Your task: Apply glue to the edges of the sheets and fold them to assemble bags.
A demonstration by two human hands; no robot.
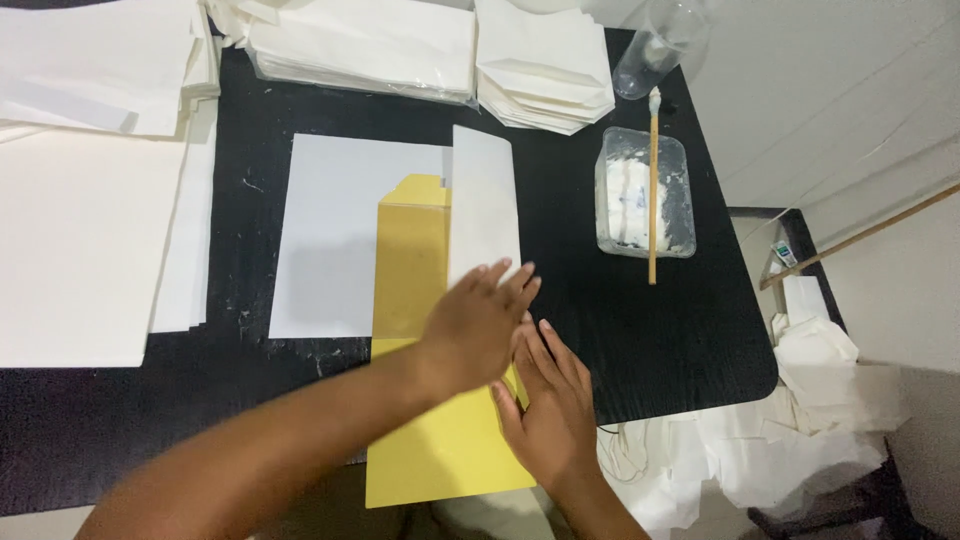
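Both hands lie flat and released at lower centre: left hand (478, 325) presses the folded white sheet (483, 205), right hand (548, 405) on the yellow template (440, 440) beneath

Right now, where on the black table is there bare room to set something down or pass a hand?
Bare patches on the black table: between the folded white sheet and the glue tub, and the right front corner below the tub. Crowded: paper stacks along the left and back edges, and the centre, where both hands press the yellow sheet.
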